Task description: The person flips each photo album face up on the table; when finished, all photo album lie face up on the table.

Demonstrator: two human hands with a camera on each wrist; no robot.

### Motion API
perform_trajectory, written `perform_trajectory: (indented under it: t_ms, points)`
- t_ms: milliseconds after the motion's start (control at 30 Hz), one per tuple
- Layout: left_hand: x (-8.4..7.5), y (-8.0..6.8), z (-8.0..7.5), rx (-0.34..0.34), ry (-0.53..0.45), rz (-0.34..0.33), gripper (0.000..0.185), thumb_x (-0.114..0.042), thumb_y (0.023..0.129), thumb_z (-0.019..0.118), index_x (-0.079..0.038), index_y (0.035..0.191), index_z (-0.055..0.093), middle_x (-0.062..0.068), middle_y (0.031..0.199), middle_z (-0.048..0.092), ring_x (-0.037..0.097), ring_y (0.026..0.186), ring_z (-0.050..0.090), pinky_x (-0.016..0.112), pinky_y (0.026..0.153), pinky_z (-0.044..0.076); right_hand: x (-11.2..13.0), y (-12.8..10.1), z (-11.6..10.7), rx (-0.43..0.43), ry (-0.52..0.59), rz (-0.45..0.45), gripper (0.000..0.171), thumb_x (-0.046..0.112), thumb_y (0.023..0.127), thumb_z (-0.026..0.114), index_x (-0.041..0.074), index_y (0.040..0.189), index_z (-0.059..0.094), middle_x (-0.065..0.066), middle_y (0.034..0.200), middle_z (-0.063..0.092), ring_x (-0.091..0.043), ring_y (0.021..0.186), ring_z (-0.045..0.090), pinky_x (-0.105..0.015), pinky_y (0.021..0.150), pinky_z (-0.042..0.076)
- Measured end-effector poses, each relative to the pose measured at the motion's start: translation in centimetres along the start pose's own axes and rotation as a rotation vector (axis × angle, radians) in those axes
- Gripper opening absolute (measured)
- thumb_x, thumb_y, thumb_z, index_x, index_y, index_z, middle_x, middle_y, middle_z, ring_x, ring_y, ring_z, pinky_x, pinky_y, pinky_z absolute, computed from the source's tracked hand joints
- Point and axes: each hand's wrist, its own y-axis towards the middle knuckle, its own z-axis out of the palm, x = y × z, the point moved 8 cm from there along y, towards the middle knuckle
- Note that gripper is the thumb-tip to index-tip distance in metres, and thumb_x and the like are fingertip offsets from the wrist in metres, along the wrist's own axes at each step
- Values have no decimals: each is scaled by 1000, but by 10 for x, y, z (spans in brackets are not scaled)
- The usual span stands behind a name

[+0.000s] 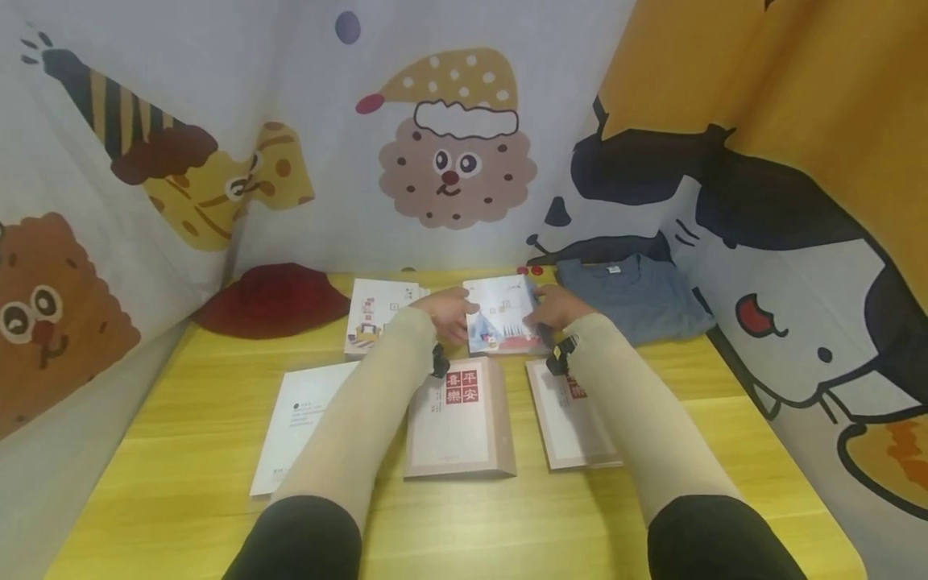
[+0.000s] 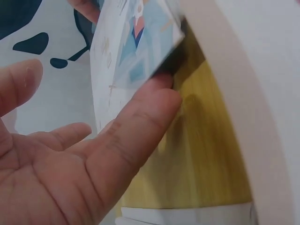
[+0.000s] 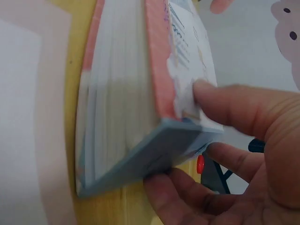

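Observation:
An illustrated book [image 1: 502, 314] with a pale blue and white cover is raised at the back middle of the yellow table [image 1: 181, 499], between my two hands. My right hand [image 1: 553, 310] pinches its right edge. In the right wrist view the thumb presses on the cover and the fingers curl under the book [image 3: 140, 93], inside my right hand [image 3: 183, 136]. My left hand [image 1: 451, 312] is at the book's left edge. Seen from the left wrist, my left hand [image 2: 93, 89] lies open-palmed with straight fingers, a fingertip touching the underside of the book [image 2: 136, 51] and the thumb apart from it.
A second illustrated book [image 1: 377, 310] lies at the back left beside a dark red hat [image 1: 271, 298]. A folded blue-grey T-shirt [image 1: 631, 294] lies at the back right. Nearer me lie a white book [image 1: 304, 419] and two beige books [image 1: 460, 419] [image 1: 573, 423]. Printed fabric walls enclose three sides.

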Motion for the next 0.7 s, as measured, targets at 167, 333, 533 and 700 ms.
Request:
perform_trajectory:
  t_ms: [167,333,533,700]
  points:
    - [-2,0,1,11,-75,-23,79,-18,110,52,-13,171,1,38,155,40,51,136,53,58,114,49,-3,0,3,23,132,32,86,19,94,77,12,167,30,-19,160,45,-39,139,52,-58,121,39]
    - [0,6,2,10,-57,-17,81,-13,109,55,-14,171,3,35,159,38,47,135,55,53,113,50,-4,5,1,5,132,18,88,14,96,73,18,169,24,-20,165,40,-42,145,46,-61,123,35]
    - [6,19,3,11,-42,2,85,-10,106,58,-18,171,5,34,158,40,44,132,59,49,109,54,-7,9,-2,-10,63,4,86,13,99,67,17,170,19,-21,169,31,-44,152,36,-64,126,27]
    - [1,17,4,1,22,8,86,-11,105,59,-18,171,6,34,159,40,42,127,61,48,107,56,-5,9,-4,-9,65,-15,87,4,95,63,17,170,19,-22,167,35,-43,145,44,-63,124,33]
